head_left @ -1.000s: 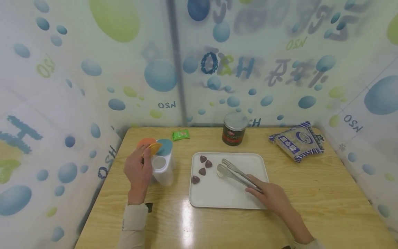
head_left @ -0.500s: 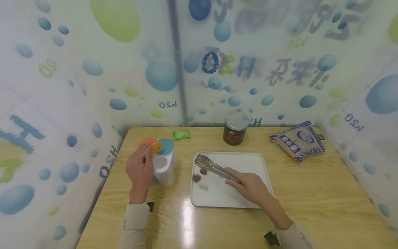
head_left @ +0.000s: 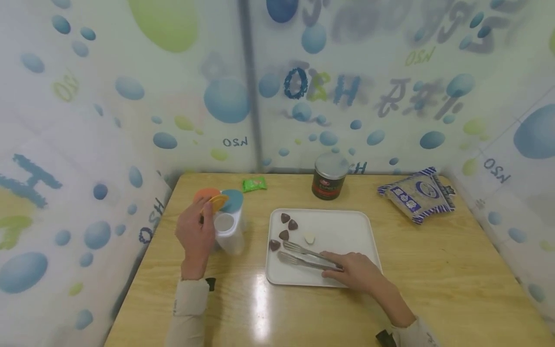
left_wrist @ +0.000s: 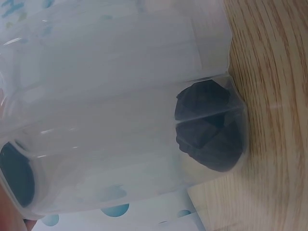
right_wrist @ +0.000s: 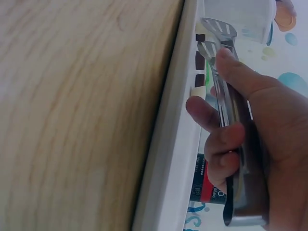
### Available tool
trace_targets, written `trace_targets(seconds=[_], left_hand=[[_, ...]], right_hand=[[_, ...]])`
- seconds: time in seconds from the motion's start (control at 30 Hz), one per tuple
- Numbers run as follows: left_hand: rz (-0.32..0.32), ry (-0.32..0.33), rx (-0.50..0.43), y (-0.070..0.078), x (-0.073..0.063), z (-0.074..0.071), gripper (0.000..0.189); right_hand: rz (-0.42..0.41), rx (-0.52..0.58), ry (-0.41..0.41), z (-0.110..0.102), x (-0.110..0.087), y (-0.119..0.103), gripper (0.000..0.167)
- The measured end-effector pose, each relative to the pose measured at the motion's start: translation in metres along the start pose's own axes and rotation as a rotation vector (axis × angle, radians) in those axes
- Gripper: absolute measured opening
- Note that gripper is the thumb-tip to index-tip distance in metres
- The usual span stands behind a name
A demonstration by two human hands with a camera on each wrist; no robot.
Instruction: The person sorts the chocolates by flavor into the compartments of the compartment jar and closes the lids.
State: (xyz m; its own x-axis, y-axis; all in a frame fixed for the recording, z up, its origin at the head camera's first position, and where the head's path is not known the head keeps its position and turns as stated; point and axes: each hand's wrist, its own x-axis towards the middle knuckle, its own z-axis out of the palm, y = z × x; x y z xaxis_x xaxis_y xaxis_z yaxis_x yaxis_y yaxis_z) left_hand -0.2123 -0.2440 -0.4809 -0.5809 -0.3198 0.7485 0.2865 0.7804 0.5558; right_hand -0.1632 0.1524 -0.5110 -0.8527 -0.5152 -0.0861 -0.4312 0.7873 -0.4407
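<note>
My left hand (head_left: 195, 232) pinches a yellow-orange flip lid (head_left: 218, 203), raised over a translucent multi-compartment container (head_left: 232, 240). One compartment mouth stands uncovered beside the fingers. In the left wrist view, dark lumps (left_wrist: 209, 127) lie at the bottom of a compartment. My right hand (head_left: 357, 271) grips metal tongs (head_left: 312, 260), whose slotted tips are spread low over the left part of a white tray (head_left: 347, 226). Nothing is between the tips. Several dark brown chocolate pieces (head_left: 284, 235) lie along the tray's left side, the lowest close to the tips. A cream-white piece (head_left: 310, 238) sits right of them.
Behind the tray stands a dark coffee can (head_left: 328, 188) with a silver lid. A small green packet (head_left: 254, 184) lies at the back of the wooden table (head_left: 433, 270). At the right back is a blue-and-white plastic bag (head_left: 416, 195). Patterned walls surround the table.
The tongs swung from the white piece to the upper chocolate pieces, then came down to the lower left of the tray, tips spread again. The left hand keeps its hold on the lid.
</note>
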Motion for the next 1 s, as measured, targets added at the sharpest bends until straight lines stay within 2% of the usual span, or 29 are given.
trace_targets(seconds=[0.13, 0.27, 0.4, 0.53, 0.8, 1.0], left_hand=[[0.02, -0.005, 0.014, 0.001, 0.001, 0.0, 0.046], [0.022, -0.014, 0.034, 0.0, 0.001, 0.0, 0.047], [0.017, -0.014, 0.04, -0.001, 0.001, -0.001, 0.046], [0.01, -0.015, 0.042, -0.002, 0.001, -0.001, 0.043], [-0.014, -0.011, 0.03, -0.002, 0.0, -0.003, 0.044], [-0.008, 0.002, 0.018, -0.002, 0.0, 0.0, 0.048]], right_hand=[[-0.014, -0.012, -0.022, 0.001, 0.0, 0.002, 0.056], [-0.028, -0.021, -0.009, 0.002, -0.001, 0.003, 0.051], [-0.034, -0.006, -0.016, 0.002, -0.001, 0.002, 0.046], [-0.026, 0.03, -0.021, 0.002, 0.001, 0.0, 0.048], [-0.103, 0.104, 0.086, -0.003, 0.009, -0.011, 0.051], [-0.13, 0.137, 0.136, -0.016, 0.018, -0.035, 0.049]])
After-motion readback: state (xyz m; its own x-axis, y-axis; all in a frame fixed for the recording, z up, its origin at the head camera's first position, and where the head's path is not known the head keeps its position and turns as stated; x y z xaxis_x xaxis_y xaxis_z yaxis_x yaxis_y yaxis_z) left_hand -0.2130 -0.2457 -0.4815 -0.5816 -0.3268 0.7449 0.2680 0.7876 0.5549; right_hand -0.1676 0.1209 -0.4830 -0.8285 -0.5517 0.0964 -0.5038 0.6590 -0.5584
